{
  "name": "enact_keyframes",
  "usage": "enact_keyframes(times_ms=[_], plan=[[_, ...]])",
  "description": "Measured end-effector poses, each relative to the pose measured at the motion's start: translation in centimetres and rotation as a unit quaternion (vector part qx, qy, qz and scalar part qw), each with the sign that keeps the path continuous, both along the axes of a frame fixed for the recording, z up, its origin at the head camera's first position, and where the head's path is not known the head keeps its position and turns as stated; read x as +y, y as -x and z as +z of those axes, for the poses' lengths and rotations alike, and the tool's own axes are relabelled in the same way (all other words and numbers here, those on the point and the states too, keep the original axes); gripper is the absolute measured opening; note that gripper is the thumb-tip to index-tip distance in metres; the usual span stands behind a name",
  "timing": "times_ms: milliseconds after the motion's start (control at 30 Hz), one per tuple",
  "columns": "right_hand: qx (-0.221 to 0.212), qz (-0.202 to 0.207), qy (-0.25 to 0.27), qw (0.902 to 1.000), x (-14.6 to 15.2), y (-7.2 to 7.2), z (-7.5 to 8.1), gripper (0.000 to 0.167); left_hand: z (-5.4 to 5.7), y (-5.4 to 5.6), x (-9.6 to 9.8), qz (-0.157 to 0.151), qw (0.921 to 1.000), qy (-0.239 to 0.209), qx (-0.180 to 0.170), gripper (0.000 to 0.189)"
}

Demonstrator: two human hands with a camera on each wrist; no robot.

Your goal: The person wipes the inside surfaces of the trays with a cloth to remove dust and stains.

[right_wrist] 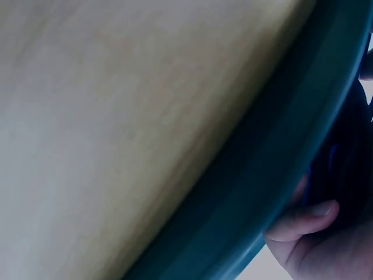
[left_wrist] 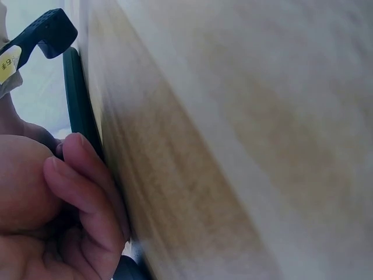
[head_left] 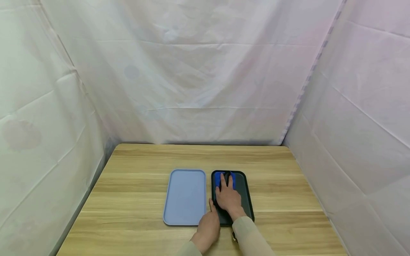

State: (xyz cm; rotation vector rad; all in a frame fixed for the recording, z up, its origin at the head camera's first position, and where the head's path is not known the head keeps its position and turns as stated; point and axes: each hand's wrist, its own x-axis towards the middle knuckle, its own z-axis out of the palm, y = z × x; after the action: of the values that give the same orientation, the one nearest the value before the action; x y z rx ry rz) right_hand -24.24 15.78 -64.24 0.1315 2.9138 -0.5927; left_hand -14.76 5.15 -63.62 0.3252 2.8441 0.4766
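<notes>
A dark green tray lies on the wooden table, with a blue and black item near its far end. Over that item lies my right hand, two fingers stretched forward on it; what kind of item it is cannot be told. In the right wrist view the thumb bends beside it. My left hand is at the tray's near left edge, one finger reaching along the rim. Curled fingers of that hand show against the tray's side in the left wrist view.
Left of the dark tray lies a light blue tray, a narrow gap between them. White fabric walls enclose the wooden table at the back and sides. A black mount with a yellow price label is near the right wrist.
</notes>
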Motion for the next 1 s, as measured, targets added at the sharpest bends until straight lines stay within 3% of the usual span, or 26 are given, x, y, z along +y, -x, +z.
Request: enact_keyframes(times_ms=[233,600,1000], plan=[[0.003,0.005,0.002,1.0000,-0.5,-0.1,0.0,0.068,0.0,0.0,0.0,0.014,0.9998,-0.015,-0.003,0.070],[0.001,0.007,0.000,1.0000,-0.5,-0.4,0.2,0.068,0.0,-0.1,0.1,-0.003,0.9992,0.024,0.031,0.066],[0.004,0.016,-0.004,0.9999,-0.3,-1.1,0.4,0.068,0.0,0.1,0.2,0.023,0.9988,-0.043,0.009,0.071]])
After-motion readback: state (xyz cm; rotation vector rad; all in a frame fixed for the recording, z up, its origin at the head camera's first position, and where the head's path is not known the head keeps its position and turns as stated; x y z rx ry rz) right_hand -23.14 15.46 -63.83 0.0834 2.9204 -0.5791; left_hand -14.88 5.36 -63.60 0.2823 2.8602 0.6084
